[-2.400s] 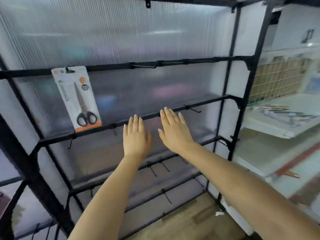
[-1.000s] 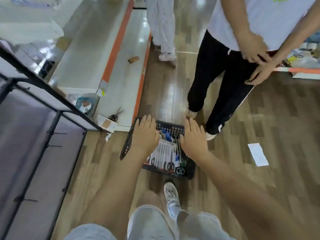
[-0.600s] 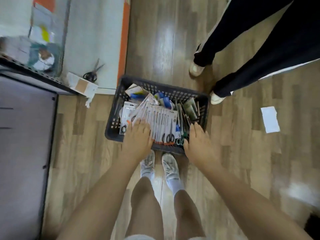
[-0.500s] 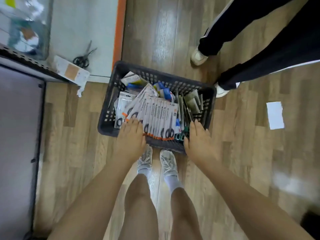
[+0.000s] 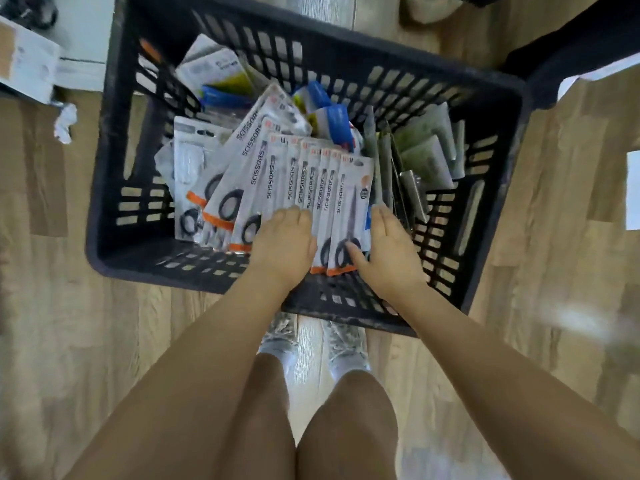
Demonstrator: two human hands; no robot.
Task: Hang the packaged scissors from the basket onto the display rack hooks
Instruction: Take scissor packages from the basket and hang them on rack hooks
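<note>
While the black plastic basket (image 5: 138, 244) sits on the wood-look floor (image 5: 62, 341), its latticed walls ring a loose jumble of goods. Toward the far wall of the basket lie packs with blue and yellow labels (image 5: 325, 109), and against its right wall stands a row of greyish-green flat packets (image 5: 422, 150) on edge. Left of the basket's middle, a clear blister pack (image 5: 188, 157) lies partly under the fan of packaged scissors (image 5: 304, 181), white cards printed SCISSORS with orange bottom strips and black handles, overlapping one another across the basket's centre. Outside the basket, beyond its far left corner, a white and brown carton (image 5: 24, 64) lies on the floor with crumpled paper (image 5: 64, 123) beside it; beyond the far right corner a dark trouser leg (image 5: 571, 53) of another person stands. Two pale shoes (image 5: 346, 341) show just under the basket's near wall.

Reaching over that near wall, the left hand (image 5: 284, 244) rests on the lower ends of the middle cards, fingers bent downward over them; whether it grips one I cannot tell. The right hand (image 5: 388, 247) has straight fingers laid along the right edge of the frontmost scissors card (image 5: 349, 202), thumb touching the card near the black handles.
</note>
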